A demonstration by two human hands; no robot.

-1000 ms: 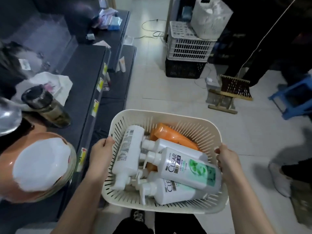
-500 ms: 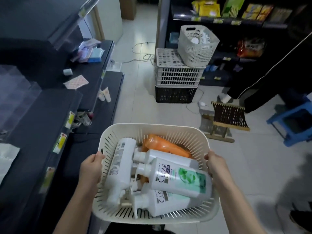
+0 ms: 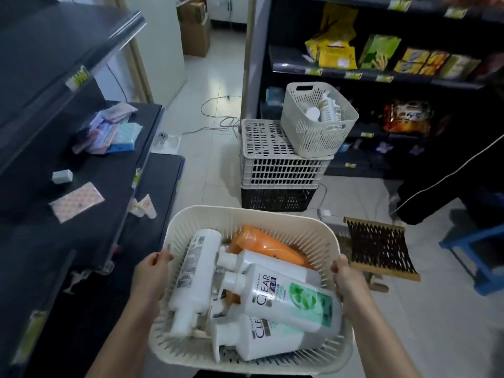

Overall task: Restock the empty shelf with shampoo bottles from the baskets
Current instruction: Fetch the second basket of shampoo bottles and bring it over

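Your left hand [image 3: 152, 274] and right hand [image 3: 347, 279] each clench a side rim of the cream basket [image 3: 253, 214], held out in front of you. Shampoo bottles [image 3: 286, 298] lie piled inside it, beside the dark shelf [image 3: 114, 186] on your left

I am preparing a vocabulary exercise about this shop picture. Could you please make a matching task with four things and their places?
Things:
1. orange bottle
2. second basket
3. blue packet
4. left hand

Places:
a. on the stacked crates
b. on the dark shelf at the left
c. in the carried basket, far side
d. on the carried basket's left rim

Pairs: 1-c, 2-a, 3-b, 4-d
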